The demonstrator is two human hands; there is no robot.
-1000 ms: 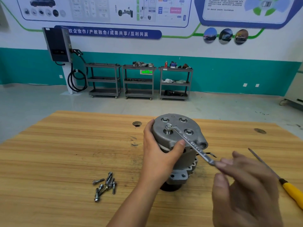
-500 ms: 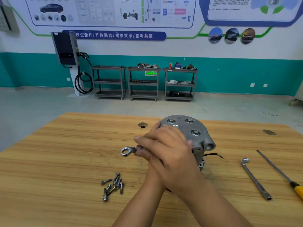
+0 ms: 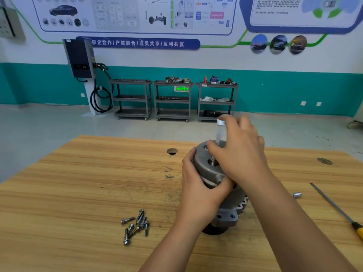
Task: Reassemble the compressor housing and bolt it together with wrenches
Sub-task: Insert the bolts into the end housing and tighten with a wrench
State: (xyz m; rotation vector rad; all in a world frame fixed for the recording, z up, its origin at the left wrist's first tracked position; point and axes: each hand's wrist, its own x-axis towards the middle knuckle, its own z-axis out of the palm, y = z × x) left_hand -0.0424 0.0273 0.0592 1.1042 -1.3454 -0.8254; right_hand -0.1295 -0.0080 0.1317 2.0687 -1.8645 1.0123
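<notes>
Compressor housing (image 3: 204, 165) stands upright on the wooden table (image 3: 98, 183), its flat top face directly beneath the right hand (image 3: 243, 154), which seems to pinch a blurred wrench (image 3: 219, 132) near-vertical over the far rim, while the left hand (image 3: 200, 191) wraps its near-left side.

Three grey shelf carts (image 3: 172, 101) stand against a teal-and-white postered wall (image 3: 294, 91).

The worktop (image 3: 98, 183) is pale matt wood, its grain plain, scuffed dark in spots; the compressor housing (image 3: 204, 163) is dull grey cast metal; the bolts (image 3: 137, 224) are bright, glossy metal; the wrench (image 3: 219, 132) gleams, blurred; the screwdriver (image 3: 334, 206) has a dark metal shaft and a yellow plastic handle.
</notes>
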